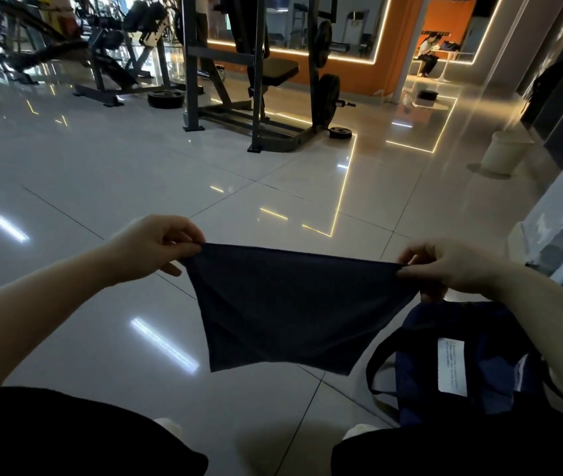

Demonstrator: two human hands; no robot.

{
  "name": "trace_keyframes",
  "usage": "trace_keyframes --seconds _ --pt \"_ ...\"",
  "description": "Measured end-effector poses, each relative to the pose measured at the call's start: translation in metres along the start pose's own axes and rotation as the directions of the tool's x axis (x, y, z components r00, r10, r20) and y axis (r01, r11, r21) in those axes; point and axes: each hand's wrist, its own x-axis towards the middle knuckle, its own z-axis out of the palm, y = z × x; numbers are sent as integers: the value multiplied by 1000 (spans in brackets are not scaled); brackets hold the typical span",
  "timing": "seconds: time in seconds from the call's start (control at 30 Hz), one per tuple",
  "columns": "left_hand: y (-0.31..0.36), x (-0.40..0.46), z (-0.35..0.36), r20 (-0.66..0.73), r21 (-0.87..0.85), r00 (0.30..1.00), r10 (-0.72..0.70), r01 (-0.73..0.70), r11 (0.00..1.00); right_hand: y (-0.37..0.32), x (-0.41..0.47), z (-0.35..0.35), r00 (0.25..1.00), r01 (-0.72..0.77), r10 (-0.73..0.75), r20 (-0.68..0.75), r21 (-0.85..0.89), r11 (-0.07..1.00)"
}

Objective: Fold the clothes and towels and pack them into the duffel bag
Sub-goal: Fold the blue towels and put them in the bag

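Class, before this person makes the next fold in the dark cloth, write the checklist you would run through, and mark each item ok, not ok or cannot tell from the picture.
1. Left hand pinches a top corner of the cloth: ok.
2. Right hand pinches the other top corner: ok.
3. Top edge stretched between the hands: ok.
4. Cloth hangs clear of the floor: ok.
5. Bag close by, under the right forearm: ok.
6. Bag open with room inside: cannot tell.
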Motion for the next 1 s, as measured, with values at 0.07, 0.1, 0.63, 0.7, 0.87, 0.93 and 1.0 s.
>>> trace_keyframes --seconds 0.07,0.1,0.63,0.7,0.87,0.93,1.0 --pt "-1 1 -5 84 -8 996 -34 35 999 4 2 0 999 -14 12 41 44 999" --pt "-1 3 -7 119 -10 992 -52 53 999 6 4 0 999 -22 18 50 72 997" --pt "-187 159 139 212 241 880 -425 375 895 129 237 130 951 -308 299 76 184 933" --pt "-210 177 157 181 165 880 -440 414 895 141 259 144 942 -336 326 81 232 913" --pt "-246 176 179 172 6 897 -407 412 911 167 272 171 943 -325 332 36 320 890" --pt "-248 161 180 213 21 907 -363 367 930 177 262 179 950 -293 312 -13 311 904" --pt "-249 141 184 225 51 914 -339 336 940 187 244 190 951 -277 304 -50 293 915"
